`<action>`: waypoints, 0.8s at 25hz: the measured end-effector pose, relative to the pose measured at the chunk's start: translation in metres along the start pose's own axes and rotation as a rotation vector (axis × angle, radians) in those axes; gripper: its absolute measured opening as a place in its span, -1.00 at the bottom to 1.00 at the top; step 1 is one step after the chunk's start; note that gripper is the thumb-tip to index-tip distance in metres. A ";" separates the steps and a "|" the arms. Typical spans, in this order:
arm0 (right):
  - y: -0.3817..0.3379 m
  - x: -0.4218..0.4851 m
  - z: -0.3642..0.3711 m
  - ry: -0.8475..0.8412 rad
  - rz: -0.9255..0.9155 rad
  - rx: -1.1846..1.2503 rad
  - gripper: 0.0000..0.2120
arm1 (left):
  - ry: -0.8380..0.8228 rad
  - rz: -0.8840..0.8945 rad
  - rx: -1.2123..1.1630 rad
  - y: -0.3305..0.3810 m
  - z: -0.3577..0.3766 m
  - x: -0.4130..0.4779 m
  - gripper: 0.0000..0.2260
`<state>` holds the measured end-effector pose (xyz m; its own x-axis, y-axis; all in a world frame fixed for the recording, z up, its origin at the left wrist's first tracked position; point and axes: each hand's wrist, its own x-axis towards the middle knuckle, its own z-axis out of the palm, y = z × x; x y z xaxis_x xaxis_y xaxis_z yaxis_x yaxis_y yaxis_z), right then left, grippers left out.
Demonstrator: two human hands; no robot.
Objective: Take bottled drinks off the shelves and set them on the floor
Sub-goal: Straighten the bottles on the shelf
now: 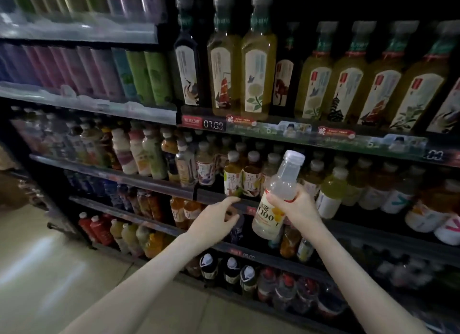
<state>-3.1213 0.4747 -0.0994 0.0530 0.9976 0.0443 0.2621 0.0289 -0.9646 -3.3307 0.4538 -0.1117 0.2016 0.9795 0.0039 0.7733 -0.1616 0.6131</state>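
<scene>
Right hand (292, 206) grips 1 pale bottle (278, 184) at mid-body, tilted, just off the shelf rail (211, 194). Left hand (214, 221) spread, empty, at that rail. Floor (49, 271): 0 bottles visible. Set-down pending; many bottles unshelved yet.

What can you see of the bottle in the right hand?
Clear plastic bottle of pale cloudy drink, with a white screw cap and a label showing a red top band, "100" and yellow fruit. It is held in front of the shelf, tilted, cap up and right. The right hand grips its middle.
</scene>
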 end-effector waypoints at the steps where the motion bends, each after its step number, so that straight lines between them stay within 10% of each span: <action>1: 0.006 0.000 0.007 0.028 0.030 -0.008 -0.60 | -0.013 -0.003 0.013 -0.012 -0.001 0.005 -0.58; 11: 0.040 -0.031 0.029 0.045 0.145 -0.068 -0.47 | -0.311 0.157 -0.377 0.001 0.064 0.019 -0.05; 20: 0.064 -0.082 -0.061 0.081 0.109 -0.066 -0.03 | -0.398 0.204 -0.353 0.087 0.129 0.005 -0.05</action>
<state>-3.0506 0.3907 -0.1490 0.1611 0.9863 -0.0364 0.3130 -0.0860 -0.9459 -3.1847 0.4290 -0.1598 0.5899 0.8005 -0.1063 0.4606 -0.2255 0.8585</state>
